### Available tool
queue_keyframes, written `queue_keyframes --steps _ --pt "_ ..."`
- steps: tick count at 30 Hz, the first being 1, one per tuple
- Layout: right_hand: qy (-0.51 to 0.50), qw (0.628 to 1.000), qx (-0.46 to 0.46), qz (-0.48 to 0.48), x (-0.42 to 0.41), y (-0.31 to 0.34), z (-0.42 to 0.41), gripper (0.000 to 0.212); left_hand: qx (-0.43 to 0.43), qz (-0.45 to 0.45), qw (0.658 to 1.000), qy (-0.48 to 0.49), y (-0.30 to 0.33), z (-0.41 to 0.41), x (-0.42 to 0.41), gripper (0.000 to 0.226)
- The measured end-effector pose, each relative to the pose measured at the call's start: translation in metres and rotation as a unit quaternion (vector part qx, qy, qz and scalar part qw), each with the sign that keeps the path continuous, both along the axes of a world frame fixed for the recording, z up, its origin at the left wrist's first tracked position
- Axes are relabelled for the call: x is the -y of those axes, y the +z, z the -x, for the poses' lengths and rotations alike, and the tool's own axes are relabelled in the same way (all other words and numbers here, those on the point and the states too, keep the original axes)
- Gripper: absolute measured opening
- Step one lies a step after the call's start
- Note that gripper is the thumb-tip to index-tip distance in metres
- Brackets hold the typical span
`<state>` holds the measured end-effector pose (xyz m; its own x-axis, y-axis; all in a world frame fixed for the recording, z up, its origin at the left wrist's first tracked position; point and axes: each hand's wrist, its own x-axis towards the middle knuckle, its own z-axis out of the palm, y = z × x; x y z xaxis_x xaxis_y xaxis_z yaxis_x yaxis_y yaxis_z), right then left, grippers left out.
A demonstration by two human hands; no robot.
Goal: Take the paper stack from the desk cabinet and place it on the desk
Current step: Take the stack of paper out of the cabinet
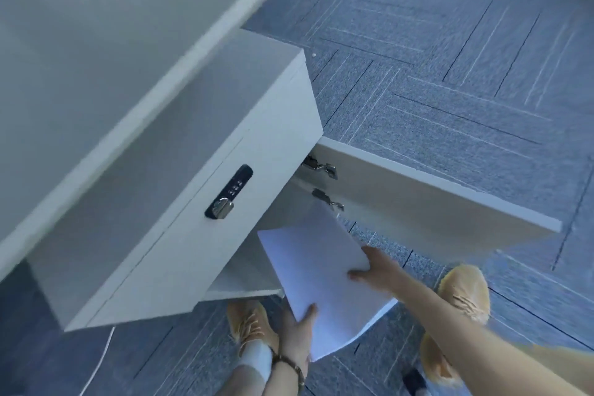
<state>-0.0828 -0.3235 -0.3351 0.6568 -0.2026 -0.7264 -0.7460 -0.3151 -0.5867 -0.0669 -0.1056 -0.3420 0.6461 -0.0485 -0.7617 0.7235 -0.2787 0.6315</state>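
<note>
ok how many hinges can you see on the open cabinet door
2: an upper hinge by the door's top corner, and a lower hinge just below it, above the paper stack. Others may be hidden.

Both arms down, left hand (297, 336) and right hand (381, 270) clamped, thumbs uppermost.

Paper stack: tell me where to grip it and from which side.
Grip the paper stack by its two long side edges, one hand on each, as the left hand and right hand do now. It is thin and floppy, so two-sided support keeps the sheets from sagging.
</note>
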Motion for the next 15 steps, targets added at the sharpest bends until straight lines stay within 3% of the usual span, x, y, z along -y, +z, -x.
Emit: queue_keyframes --steps 2,6,15 --pt "0.004 1.000 0.030 0.007 -0.006 0.047 0.024 0.048 0.006 0.013 1.000 0.001 0.038 0.024 -0.010 0.019" --pt "-0.025 0.996 0.081 0.027 -0.014 0.133 0.072 0.029 0.042 0.063 0.997 0.011 0.097 0.065 -0.022 0.051" --pt "-0.143 0.964 0.223 0.031 -0.031 0.275 0.192 0.026 0.185 0.110 0.973 -0.077 0.274 0.149 -0.037 0.042"
